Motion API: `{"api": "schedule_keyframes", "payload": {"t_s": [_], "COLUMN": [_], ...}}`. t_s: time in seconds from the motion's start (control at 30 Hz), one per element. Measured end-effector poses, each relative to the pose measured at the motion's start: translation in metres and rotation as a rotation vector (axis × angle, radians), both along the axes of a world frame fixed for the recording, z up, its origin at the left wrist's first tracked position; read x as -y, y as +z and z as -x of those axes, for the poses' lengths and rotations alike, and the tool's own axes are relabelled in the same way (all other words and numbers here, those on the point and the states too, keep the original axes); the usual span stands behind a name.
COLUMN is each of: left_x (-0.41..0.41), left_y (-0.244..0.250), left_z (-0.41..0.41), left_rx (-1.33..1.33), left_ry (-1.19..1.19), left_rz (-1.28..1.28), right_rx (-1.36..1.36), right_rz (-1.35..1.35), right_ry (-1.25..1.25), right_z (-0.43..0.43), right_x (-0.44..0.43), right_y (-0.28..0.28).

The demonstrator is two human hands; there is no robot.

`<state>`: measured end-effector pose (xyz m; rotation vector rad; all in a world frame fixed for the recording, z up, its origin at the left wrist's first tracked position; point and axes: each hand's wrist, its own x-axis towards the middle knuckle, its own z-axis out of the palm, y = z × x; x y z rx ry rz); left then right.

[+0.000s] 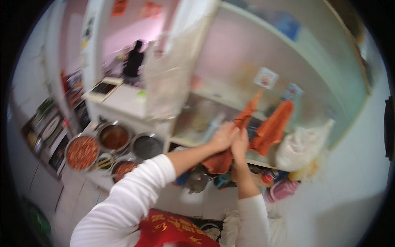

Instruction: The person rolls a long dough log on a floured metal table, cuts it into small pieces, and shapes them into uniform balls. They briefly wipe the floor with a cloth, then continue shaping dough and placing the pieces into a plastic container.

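An orange cloth towel (pixel 219 163) hangs from an adhesive wall hook (pixel 266 78) on the side of a glass-fronted cabinet. My left hand (pixel 224 136) and my right hand (pixel 240 143) are pressed together around its middle, with the cloth bunched between them. Its upper part stretches in a narrow strip up to the hook, and the lower end spreads out below my hands. Just to the right, a second orange towel (pixel 274 128) hangs untouched from another hook (pixel 292 91). Blur hides the exact finger positions.
At left stand a metal bowl of chopped reddish food (pixel 82 152), a pot of brown liquid (pixel 114 137) and a pot of dark content (pixel 148 146). A white plastic bag (pixel 301 148) and pink thermos (pixel 282 190) are at right. Farther back, a person (pixel 134 61) wears dark clothing.
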<state>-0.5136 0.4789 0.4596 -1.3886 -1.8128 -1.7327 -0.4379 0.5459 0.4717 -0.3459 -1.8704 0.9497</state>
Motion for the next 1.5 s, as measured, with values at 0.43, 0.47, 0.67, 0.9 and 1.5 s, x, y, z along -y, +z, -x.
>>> {"api": "schedule_keyframes", "payload": {"t_s": [0.43, 0.47, 0.67, 0.9, 1.5], "left_x": [0.236, 0.267, 0.341, 0.348, 0.391], "left_y": [-0.294, -0.291, -0.285, -0.232, -0.257], "left_z": [-0.068, -0.070, -0.086, -0.090, -0.274], "left_rx": [0.519, 0.541, 0.339, -0.041, -0.233], "left_ry": [-0.131, -0.082, 0.019, -0.049, -0.594], "left_rz": [0.714, 0.769, 0.772, 0.883, 0.935], "right_rx": [0.474, 0.532, 0.687, 0.547, 1.179], "right_rz": [0.818, 0.884, 0.884, 0.565, 0.148], "right_ry": [0.075, 0.005, -0.046, -0.023, -0.484], "right_z": [-0.191, -0.208, -0.272, -0.224, -0.631], "right_x": [0.073, 0.093, 0.173, 0.257, 0.381], "right_y": [-0.314, -0.324, -0.329, -0.263, -0.368]}}
